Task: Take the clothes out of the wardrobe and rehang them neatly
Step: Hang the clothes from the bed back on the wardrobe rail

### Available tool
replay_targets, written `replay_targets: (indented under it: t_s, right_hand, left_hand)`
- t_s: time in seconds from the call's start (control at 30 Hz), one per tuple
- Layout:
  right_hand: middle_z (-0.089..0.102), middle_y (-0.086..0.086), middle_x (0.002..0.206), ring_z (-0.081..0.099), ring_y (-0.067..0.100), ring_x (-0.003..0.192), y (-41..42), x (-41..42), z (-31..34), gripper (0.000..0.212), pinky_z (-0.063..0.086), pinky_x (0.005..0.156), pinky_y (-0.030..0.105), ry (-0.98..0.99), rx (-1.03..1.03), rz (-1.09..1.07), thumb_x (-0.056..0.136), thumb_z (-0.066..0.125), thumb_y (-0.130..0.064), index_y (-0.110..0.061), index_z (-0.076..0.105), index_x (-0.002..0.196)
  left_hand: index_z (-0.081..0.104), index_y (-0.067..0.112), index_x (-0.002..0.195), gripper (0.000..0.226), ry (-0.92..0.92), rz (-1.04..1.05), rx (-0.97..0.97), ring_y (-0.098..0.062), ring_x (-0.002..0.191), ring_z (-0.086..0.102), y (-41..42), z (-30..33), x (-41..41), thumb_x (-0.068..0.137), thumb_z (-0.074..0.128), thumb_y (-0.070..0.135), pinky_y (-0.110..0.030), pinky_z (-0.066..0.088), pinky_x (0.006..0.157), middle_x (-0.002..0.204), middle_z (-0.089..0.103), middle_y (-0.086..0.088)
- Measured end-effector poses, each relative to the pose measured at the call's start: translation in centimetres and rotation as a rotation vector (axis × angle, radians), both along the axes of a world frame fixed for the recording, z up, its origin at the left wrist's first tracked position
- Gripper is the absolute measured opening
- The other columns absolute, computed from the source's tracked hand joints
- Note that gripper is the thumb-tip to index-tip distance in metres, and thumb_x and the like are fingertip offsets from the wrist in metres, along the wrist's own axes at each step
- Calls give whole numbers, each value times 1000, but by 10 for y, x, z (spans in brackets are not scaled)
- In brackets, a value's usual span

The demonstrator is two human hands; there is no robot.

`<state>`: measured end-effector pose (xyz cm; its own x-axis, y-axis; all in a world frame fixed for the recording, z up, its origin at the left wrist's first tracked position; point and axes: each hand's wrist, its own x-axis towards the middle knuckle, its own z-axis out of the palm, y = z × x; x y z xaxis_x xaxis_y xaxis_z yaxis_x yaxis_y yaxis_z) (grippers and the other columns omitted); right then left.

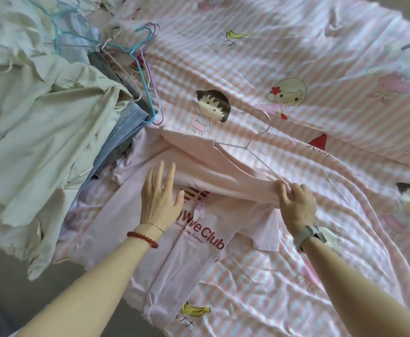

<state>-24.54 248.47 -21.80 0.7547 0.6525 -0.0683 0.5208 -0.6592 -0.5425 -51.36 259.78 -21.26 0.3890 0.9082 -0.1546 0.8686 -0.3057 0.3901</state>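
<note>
Pink-and-white striped bedding (pixel 296 57) printed with cartoon children covers the bed you are working on, with a heap of pale garments (pixel 41 117) and loose wire hangers (pixel 145 76) at ten o'clock. Your pink T-shirt (pixel 194 254) with the red "Club" print lies at the centre, running toward six o'clock, and a light wire hanger (pixel 252 147) is part-way in at its top, hook pointing to one o'clock. Your left hand (pixel 161 200) lies flat on the chest, fingers straight and spread, holding nothing. Your right hand (pixel 296 203) at three o'clock pinches a bunch of the pink fabric, fingers curled around it, near the hanger's lower arm. To seat it well, I'd judge you should keep the left palm pinning the shirt while the right draws the shoulder over the wire end, then even out the opposite shoulder. Watch the neck opening; stretching it over the wire could distort it.
</note>
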Motion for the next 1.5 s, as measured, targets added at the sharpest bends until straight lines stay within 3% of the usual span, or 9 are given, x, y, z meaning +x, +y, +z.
replay_targets:
  t_s: [0.17,0.23,0.33,0.47,0.63,0.8,1.13,1.27,1.5]
  right_hand:
    - [51,16,65,51,34,64,-34,-3,29,32,38,61,40,-56,96,211,84,55,-20,1,53,60]
    - [54,17,66,53,35,65,-33,-4,42,30,39,62,40,-119,91,241,82,53,-22,1,58,64]
    - [57,17,73,56,35,73,-25,-15,59,27,37,70,41,-163,49,253,86,56,-23,-1,61,72]
    - [59,13,86,53,32,87,-4,-49,69,21,32,78,40,-174,19,350,89,57,-25,-5,64,84]
    - [59,10,86,52,31,88,24,-129,89,22,29,79,38,-166,26,582,87,59,-30,-10,67,85]
    - [60,8,86,54,30,87,38,-228,115,23,30,76,37,-124,105,847,87,58,-32,-11,66,85]
    - [66,9,99,62,32,91,-32,-440,160,25,46,68,36,-34,140,1696,89,54,-31,-14,64,106]
    - [69,6,89,63,31,88,-80,-521,189,30,45,67,35,-18,174,1965,88,53,-44,-16,63,95]
    - [62,1,70,62,25,70,-175,-624,251,22,38,60,23,90,367,2325,86,61,-32,-14,60,73]
  left_hand:
    - [28,24,144,61,96,-244,136,-29,143,9,38,49,20,90,52,37,-54,-3,110,152,26,-5]
    - [50,20,130,39,70,-264,50,-23,131,36,40,62,16,95,44,35,-44,13,111,134,52,-4]
    - [63,14,107,30,16,-213,1,-27,99,58,26,83,-9,97,42,32,-34,36,79,105,68,-7]
    - [65,13,86,32,23,30,5,-39,80,59,-11,99,-65,94,46,39,-32,29,57,91,68,-18]
    - [43,11,56,47,-17,405,-126,-46,76,55,-71,107,-157,93,48,40,-42,44,63,77,59,-28]
    - [49,15,60,43,46,710,29,-40,73,56,-126,133,-257,92,46,44,-33,32,54,80,66,-18]
    - [62,0,59,52,147,1285,328,-43,58,58,-351,185,-403,85,41,40,-40,44,55,63,62,-27]
    - [58,0,52,48,303,1416,481,-37,44,52,-448,204,-437,86,40,30,-39,45,47,48,54,-23]
    - [59,-3,63,40,438,1675,625,-40,55,57,-581,234,-477,87,35,19,-51,50,62,59,57,-24]
